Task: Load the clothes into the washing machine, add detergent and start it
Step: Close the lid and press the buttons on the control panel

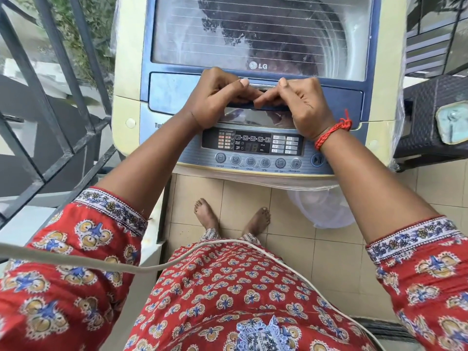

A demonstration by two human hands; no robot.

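A cream and blue top-load washing machine (128, 79) stands in front of me with its glass lid (258, 34) down. Dark clothes (273, 44) show through the glass inside the drum. My left hand (215, 97) and my right hand (304, 105) both grip the lid handle (255, 88) at the lid's front edge, fingers curled under it and thumbs on top. Just below my wrists lies the control panel (253, 148) with a dark display and a row of round buttons. No detergent is in view.
A metal railing (58, 102) runs close along the left of the machine. A dark wicker stand (430, 117) sits at the right. Clear plastic sheeting (321, 206) hangs below the panel. My bare feet (230, 219) stand on the tiled floor, and a white cable (152, 267) crosses my front.
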